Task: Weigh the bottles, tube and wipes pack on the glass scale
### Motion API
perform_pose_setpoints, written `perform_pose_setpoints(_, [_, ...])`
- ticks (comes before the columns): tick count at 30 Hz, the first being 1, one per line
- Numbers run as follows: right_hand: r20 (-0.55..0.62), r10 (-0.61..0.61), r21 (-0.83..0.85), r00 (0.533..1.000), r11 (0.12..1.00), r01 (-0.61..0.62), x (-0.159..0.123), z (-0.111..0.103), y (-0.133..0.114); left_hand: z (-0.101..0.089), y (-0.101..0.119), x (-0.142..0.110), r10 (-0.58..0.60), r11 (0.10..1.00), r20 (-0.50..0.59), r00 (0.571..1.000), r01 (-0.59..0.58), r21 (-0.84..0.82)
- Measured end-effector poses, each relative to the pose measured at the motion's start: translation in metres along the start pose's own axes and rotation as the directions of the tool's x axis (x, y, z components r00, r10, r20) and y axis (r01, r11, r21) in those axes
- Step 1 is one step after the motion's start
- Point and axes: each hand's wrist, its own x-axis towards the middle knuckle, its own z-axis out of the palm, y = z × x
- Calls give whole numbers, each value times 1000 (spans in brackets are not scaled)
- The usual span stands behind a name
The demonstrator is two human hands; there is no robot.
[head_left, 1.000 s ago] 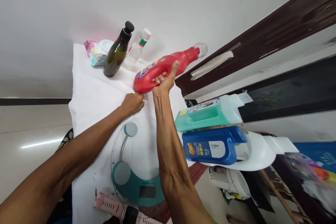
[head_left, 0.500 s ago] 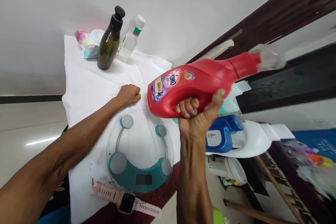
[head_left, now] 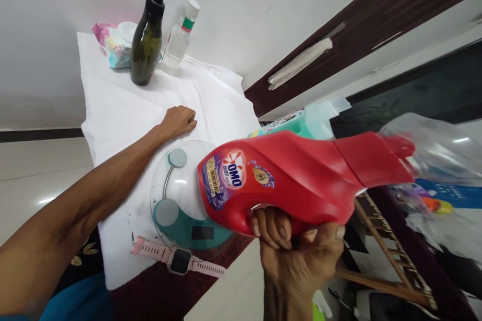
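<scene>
My right hand (head_left: 297,256) is wrapped round the handle of a red OMO laundry detergent bottle (head_left: 293,170). The bottle is tilted on its side in the air, its base over the glass scale and its red neck to the right. On the white cloth (head_left: 124,105), my left hand (head_left: 178,120) rests as a closed fist, with nothing seen in it. Just in front of that fist lies a round glass bathroom scale (head_left: 176,225) with a teal band, partly hidden by the bottle. A pink-strapped smartwatch (head_left: 181,261) lies at the scale's near edge.
Against the wall stand a dark green pump bottle (head_left: 146,42), a clear bottle with a white cap (head_left: 176,45) and a wipes pack (head_left: 116,42). Beyond the red bottle is a teal-labelled bottle (head_left: 314,120). A wooden rack (head_left: 399,251) is at the right.
My right hand has brought the detergent bottle closer and lower in view, and it now covers the scale's right side. My left fist stays on the cloth. The view has shifted slightly.
</scene>
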Motion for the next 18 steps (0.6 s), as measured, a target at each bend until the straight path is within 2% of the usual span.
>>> perform_pose_setpoints(4, [68,-20,-13,997,1000,21,-6,5,7,1,-1,0,5,1000,-6,1000,-5,-13])
perform_pose_setpoints(9, [68,-63,-45,996,997,66,-9,9,10,1,1,2,-4,1000,-9,1000,4,-24])
perform_pose_setpoints(14, [96,-25,-102,995,994,35,-13,2,7,-2,4,0,-21,999,11,1000,21,-41])
perform_pose_setpoints(16, [41,-17,-152,999,988,23,-15,-6,7,-3,5,-1,-21,999,16,1000,22,-49])
perform_pose_setpoints(18, [-76,-1,-229,997,973,-16,-19,-18,8,-4,5,-1,-22,998,16,1000,23,-61])
